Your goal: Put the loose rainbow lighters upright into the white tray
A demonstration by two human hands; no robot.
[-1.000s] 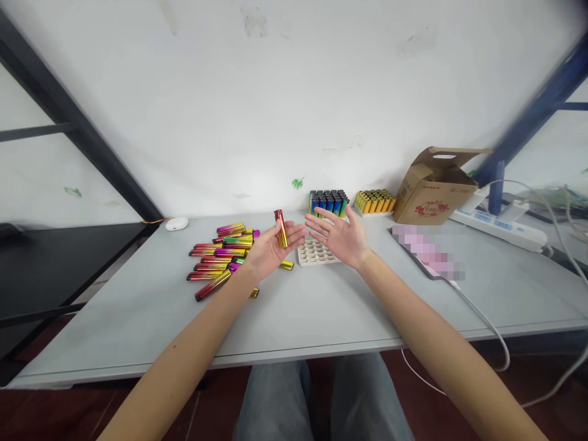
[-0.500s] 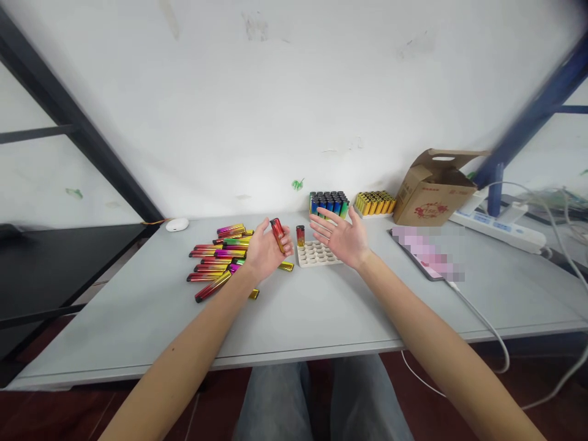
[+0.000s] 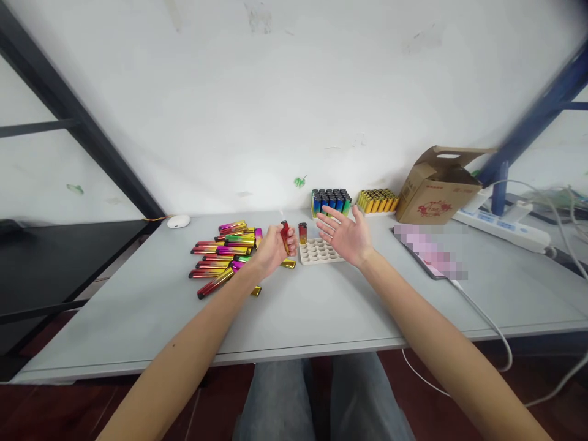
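Note:
My left hand [image 3: 275, 248] is closed around a red and gold lighter [image 3: 285, 236], which it holds roughly upright with the dark top showing. My right hand [image 3: 346, 237] is open, palm up and fingers spread, above the right part of a white tray [image 3: 316, 252] with rows of round holes. One red and gold lighter [image 3: 302, 233] stands in the tray's back left corner. To the left lies a loose pile of shiny lighters [image 3: 225, 251] in red, gold, purple and green, partly hidden by my left hand and forearm.
Against the wall stand a tray of blue and green lighters [image 3: 331, 201] and a tray of yellow lighters [image 3: 378, 200]. Farther right are an open cardboard box [image 3: 436, 190], a phone [image 3: 427, 252] on a white cable and a power strip [image 3: 505, 228]. A white case [image 3: 178, 221] sits at the back left.
My left hand has turned and curled its fingers and thumb more closely round the lighter, moving slightly right. My right hand stays open, nearly in place.

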